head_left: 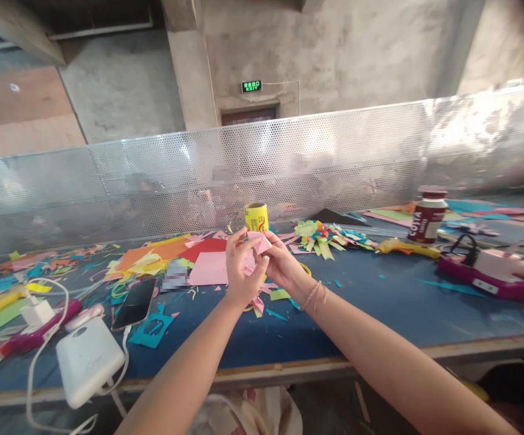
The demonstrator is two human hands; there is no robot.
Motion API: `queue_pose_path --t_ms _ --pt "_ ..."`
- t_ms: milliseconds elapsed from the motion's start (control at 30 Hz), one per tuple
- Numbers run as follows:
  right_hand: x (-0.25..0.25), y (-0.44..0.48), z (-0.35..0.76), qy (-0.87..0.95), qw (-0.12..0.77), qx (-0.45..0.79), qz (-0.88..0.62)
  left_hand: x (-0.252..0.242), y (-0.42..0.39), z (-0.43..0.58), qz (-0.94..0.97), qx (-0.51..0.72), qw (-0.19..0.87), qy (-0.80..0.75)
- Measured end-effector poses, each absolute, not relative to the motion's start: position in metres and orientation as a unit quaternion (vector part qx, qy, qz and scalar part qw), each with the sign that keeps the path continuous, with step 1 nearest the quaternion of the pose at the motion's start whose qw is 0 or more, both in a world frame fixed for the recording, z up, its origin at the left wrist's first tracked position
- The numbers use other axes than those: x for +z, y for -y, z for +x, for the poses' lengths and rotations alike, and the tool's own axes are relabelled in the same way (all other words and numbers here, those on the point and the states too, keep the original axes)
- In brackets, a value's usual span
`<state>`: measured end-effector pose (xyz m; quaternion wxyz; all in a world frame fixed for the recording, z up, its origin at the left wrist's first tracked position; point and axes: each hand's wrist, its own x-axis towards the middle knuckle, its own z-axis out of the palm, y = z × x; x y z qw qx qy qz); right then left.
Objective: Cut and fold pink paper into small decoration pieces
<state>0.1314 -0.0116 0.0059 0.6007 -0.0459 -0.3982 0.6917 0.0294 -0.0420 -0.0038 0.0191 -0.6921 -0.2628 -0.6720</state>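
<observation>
Locate the folded pink paper (260, 243) between the hands, above the middle of the table (356, 329). Note a narrow grip at the right hand (284, 263), pinched on the paper. Note fingers against the paper at the left hand (243, 272); tightness of that grip not determinable.

Judge folding as under way: already creased, with a pointed, faceted form. Judge as apparently loose, not yet fixed to anything. Cannot tell the number of folds left.

Expect crowding around the hands: beyond, toward the far edge, a yellow roll (256, 215); to the left, a flat pink sheet (207, 270); to the right, a heap of cut strips (320, 235).

Toward the near left corner, note a phone (135, 304) and a white device (90, 362) with cable (30, 371) past the near edge. Toward the right end, note a yellow glue gun (407, 248), a bottle (428, 219) and a purple power strip (492, 283), all clear of both hands.
</observation>
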Motion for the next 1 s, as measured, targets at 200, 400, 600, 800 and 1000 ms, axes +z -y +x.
queue_pose_path --t_ms 200,400,600,800,1000 --pt "0.003 0.0085 0.1321 0.42 0.614 0.667 -0.044 -0.0044 0.0408 0.0296 -0.688 -0.676 0.002 0.264" --pt "0.0041 0.0073 0.1329 0.394 0.617 0.681 -0.032 -0.0038 0.0384 0.0287 -0.679 -0.686 -0.006 0.263" --pt "0.0068 0.0103 0.1317 0.386 0.602 0.699 -0.01 -0.0044 0.0377 0.0284 -0.679 -0.685 -0.006 0.265" --pt "0.0067 0.0114 0.1311 0.399 0.61 0.685 -0.03 -0.0034 0.0377 0.0283 -0.676 -0.683 -0.014 0.278" --pt "0.0051 0.0097 0.1286 0.406 0.616 0.674 -0.027 -0.0008 0.0377 0.0304 -0.649 -0.704 -0.02 0.288"
